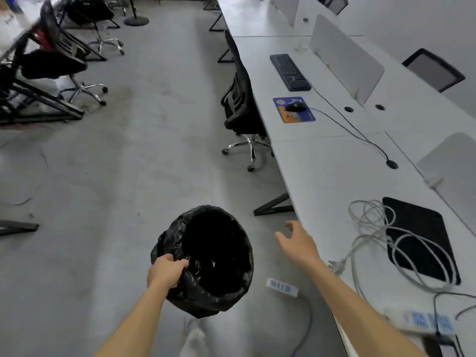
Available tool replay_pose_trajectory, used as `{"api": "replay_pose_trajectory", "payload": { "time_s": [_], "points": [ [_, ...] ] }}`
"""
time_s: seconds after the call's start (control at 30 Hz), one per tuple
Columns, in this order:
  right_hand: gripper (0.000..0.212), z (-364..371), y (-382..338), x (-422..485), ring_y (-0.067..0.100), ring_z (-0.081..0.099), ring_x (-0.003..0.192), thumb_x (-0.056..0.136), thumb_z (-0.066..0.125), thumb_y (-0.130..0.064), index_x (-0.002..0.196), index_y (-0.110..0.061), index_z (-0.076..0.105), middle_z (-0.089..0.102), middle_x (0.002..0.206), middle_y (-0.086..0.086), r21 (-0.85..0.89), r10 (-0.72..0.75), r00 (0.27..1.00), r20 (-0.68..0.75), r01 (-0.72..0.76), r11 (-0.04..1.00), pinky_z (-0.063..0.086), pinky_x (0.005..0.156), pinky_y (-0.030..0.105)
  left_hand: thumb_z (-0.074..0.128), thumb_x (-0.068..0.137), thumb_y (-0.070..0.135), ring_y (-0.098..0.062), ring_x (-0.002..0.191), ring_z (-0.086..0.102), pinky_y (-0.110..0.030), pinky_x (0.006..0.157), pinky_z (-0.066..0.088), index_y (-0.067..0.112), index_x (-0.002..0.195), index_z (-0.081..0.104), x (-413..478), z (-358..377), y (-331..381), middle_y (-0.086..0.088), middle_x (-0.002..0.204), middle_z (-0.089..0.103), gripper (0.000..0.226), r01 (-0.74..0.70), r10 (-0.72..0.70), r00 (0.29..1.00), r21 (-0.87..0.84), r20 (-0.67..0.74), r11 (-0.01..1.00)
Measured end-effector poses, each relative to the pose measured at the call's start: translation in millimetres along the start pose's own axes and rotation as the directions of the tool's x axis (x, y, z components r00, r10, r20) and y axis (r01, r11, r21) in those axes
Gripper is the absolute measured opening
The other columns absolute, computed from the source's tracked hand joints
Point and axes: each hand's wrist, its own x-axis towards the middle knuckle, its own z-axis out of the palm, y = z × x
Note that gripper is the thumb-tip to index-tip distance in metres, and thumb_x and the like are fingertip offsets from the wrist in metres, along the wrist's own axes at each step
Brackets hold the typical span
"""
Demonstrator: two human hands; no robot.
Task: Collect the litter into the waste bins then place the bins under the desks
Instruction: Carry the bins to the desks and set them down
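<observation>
Grey floor (128, 163), scuffed. Long white bench (322, 163) runs down the right side. Black office chair (239, 104) pushed against its edge.

Waste bin (167, 243), black liner folded over the rim, held off the floor in the aisle beside the bench, tilted, mouth up toward the camera.

On the bench: black mat (422, 228) under a loose grey cable (365, 243); further off, keyboard (290, 72), blue mouse pad (293, 117).

Left hand (166, 273): grip clamped on the bin's near rim and liner. Right hand (298, 243): grip apart, fingers spread, holding nothing, near the bench's front edge.

White power strip (282, 287) on the floor. Mouse (296, 106) on the pad.
</observation>
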Motion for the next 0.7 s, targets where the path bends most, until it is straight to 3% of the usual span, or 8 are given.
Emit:
{"api": "replay_pose_trajectory", "payload": {
  "time_s": [0.1, 0.27, 0.4, 0.53, 0.63, 0.7],
  "points": [
    [0.060, -10, -36, 90, 0.026, 0.044, 0.137, 0.096, 0.053, -0.042, 0.148, -0.015, 0.038, 0.045, 0.150, 0.004, -0.021, 0.008, 0.998, -0.068, -0.009, 1.000, 0.039, 0.108, 0.039, 0.068, 0.090, 0.029, -0.023, 0.058, 0.050, -0.032, 0.058, 0.049, 0.015, 0.071, 0.036, 92, 14, 55, -0.005, 0.063, 0.046, 0.039, 0.010, -0.013, 0.999, 0.069, 0.045, 0.998],
    [0.062, -6, -67, 231, 0.026, 0.035, 0.140, 0.094, 0.051, -0.044, 0.147, -0.015, 0.038, 0.045, 0.149, 0.004, -0.102, 0.046, 0.986, -0.160, -0.063, 0.993, 0.037, 0.111, 0.040, 0.063, 0.092, 0.033, -0.024, 0.061, 0.055, -0.029, 0.054, 0.048, 0.016, 0.075, 0.047, 243, 61, 129, -0.008, 0.075, 0.057, 0.030, 0.009, -0.041, 0.988, 0.206, 0.151, 0.978],
    [0.067, 3, -79, 354, 0.027, 0.016, 0.148, 0.097, 0.050, -0.044, 0.153, -0.014, 0.028, 0.026, 0.161, 0.005, -0.255, 0.017, 0.981, -0.194, -0.067, 0.965, 0.027, 0.118, 0.041, 0.063, 0.093, 0.030, -0.023, 0.057, 0.049, -0.029, 0.053, 0.043, 0.015, 0.077, 0.045, 365, 115, 177, -0.006, 0.069, 0.049, 0.028, 0.034, -0.092, 0.965, 0.232, 0.244, 0.972],
    [0.073, 6, -84, 448, 0.029, 0.009, 0.152, 0.095, 0.050, -0.042, 0.156, -0.016, 0.020, 0.013, 0.166, 0.009, -0.490, -0.098, 0.953, -0.285, -0.057, 0.870, 0.020, 0.122, 0.046, 0.064, 0.092, 0.026, -0.026, 0.067, 0.050, -0.033, 0.059, 0.043, 0.015, 0.075, 0.038, 453, 162, 201, -0.007, 0.075, 0.049, 0.033, -0.001, -0.091, 0.939, 0.266, 0.333, 0.964],
    [0.077, 15, -86, 501, 0.031, 0.007, 0.153, 0.094, 0.050, -0.031, 0.158, -0.016, 0.010, 0.008, 0.166, 0.013, -0.590, -0.130, 0.923, -0.363, -0.120, 0.799, 0.017, 0.121, 0.054, 0.066, 0.089, 0.028, -0.027, 0.071, 0.055, -0.041, 0.064, 0.047, 0.005, 0.093, 0.049, 511, 199, 197, -0.012, 0.083, 0.058, 0.029, -0.013, -0.106, 0.920, 0.300, 0.378, 0.954],
    [0.080, 23, -86, 515, 0.034, 0.009, 0.152, 0.094, 0.051, -0.025, 0.159, -0.013, 0.007, 0.009, 0.166, 0.016, -0.631, -0.148, 0.897, -0.416, -0.167, 0.758, 0.019, 0.119, 0.058, 0.066, 0.088, 0.024, -0.027, 0.068, 0.054, -0.039, 0.062, 0.046, 0.005, 0.097, 0.050, 538, 221, 197, -0.014, 0.084, 0.059, 0.026, 0.021, -0.130, 0.920, 0.285, 0.369, 0.958]
  ]
}}
